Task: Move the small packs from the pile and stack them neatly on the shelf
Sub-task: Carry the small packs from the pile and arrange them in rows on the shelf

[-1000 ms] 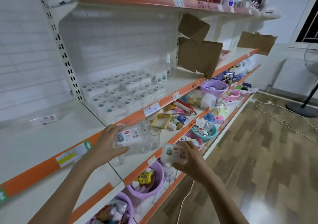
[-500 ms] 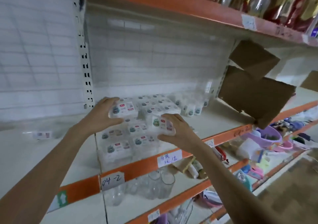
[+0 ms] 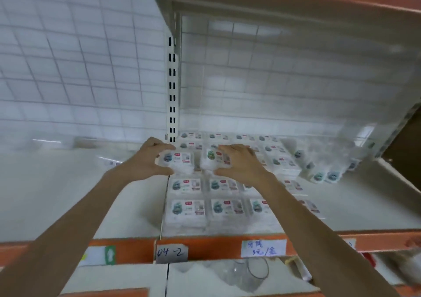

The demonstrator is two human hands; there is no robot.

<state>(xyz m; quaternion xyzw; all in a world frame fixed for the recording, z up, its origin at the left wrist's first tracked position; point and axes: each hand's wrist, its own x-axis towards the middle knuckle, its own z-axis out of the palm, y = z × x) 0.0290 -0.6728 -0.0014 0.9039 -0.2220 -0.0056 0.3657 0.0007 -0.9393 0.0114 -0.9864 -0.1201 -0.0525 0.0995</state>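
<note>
My left hand (image 3: 148, 160) grips a small clear pack (image 3: 178, 162) with a white label, thumb below and fingers over its top. Beside it, my right hand (image 3: 241, 163) grips a second small pack (image 3: 213, 160) the same way. Both packs hover just over the stacked rows of identical packs (image 3: 189, 210) on the white shelf (image 3: 355, 203), near the back rows. The image is blurred, so I cannot say whether the held packs touch the stack beneath.
A slotted white upright (image 3: 172, 91) rises just behind my hands. Loose small packs (image 3: 323, 173) lie tumbled at the right of the stack. The orange shelf edge (image 3: 205, 246) carries paper labels. Clear glass jars (image 3: 248, 274) stand on the shelf below.
Both hands have lifted their packs from the lower shelf level up over the stacked rows and reached further back. The camera has moved in close to the shelf.
</note>
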